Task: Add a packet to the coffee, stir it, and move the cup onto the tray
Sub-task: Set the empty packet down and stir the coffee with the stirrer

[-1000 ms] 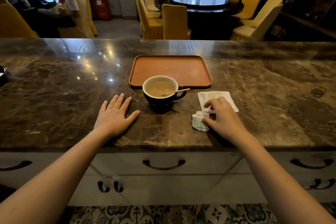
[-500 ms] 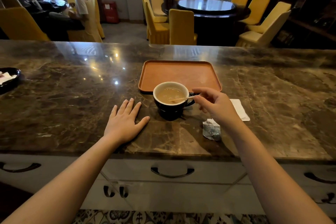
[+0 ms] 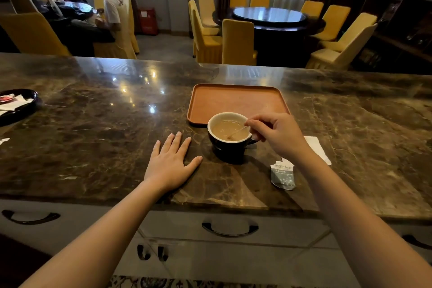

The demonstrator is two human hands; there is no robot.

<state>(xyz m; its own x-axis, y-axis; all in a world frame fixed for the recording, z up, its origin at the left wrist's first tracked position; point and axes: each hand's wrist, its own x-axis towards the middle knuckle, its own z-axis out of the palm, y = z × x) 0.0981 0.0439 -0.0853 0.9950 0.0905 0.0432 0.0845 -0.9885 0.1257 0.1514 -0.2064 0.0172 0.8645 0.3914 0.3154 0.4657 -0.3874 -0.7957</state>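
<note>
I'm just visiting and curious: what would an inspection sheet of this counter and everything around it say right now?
Surface: dark marble counter, glossy with light reflections.
Job's things: cup of milky coffee stands on the counter, just in front of the orange tray; stirrer in the coffee; torn packet lies on the counter.
Clutter: white napkin partly under the right arm; dark dish holding papers at far left.
Hands: left hand flat on the counter, open; right hand pinches the stirrer.
Cables: nothing seen.
Surroundings: yellow chairs, round table, a seated person behind; drawers below.
</note>
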